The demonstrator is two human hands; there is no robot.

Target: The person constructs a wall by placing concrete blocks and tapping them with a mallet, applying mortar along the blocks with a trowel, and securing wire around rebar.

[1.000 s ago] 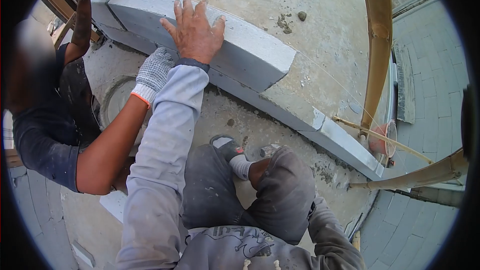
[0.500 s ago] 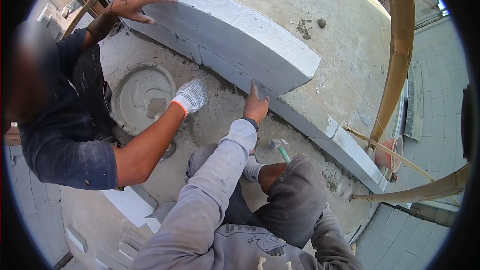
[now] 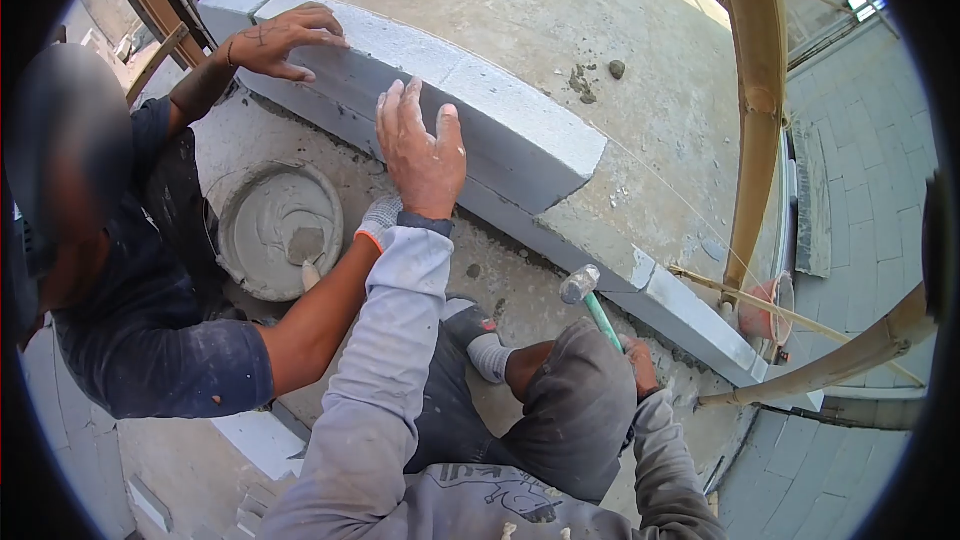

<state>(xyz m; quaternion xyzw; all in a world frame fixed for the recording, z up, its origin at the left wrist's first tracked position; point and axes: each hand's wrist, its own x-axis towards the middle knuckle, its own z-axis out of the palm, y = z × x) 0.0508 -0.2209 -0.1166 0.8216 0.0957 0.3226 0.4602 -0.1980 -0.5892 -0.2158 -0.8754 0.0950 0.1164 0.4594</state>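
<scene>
My left hand point(image 3: 422, 152) is raised with its fingers spread, overlapping the face of the upper white block course point(image 3: 500, 125); nothing is in it. My right hand point(image 3: 640, 364), beside my bent knee, grips the green handle of a hammer point(image 3: 580, 285). The metal head of this hammer points up and stands near the lower block course point(image 3: 575, 240). A line of mortar lies on the lower course past the end of the upper one. To my left, a co-worker's bare hand point(image 3: 280, 43) rests at the top edge of the upper course.
A round tub of grey mortar point(image 3: 262, 260) stands beside the co-worker, whose gloved hand point(image 3: 380, 215) is near it. Bamboo poles point(image 3: 757, 100) and a string rise on the right, by a reddish bucket point(image 3: 765, 310). Block pieces point(image 3: 150, 505) lie at lower left.
My left hand has gone from pointing at the lower course to being raised and spread. The hammer has been lifted off the floor in my right hand. The co-worker's gloved hand has moved lower.
</scene>
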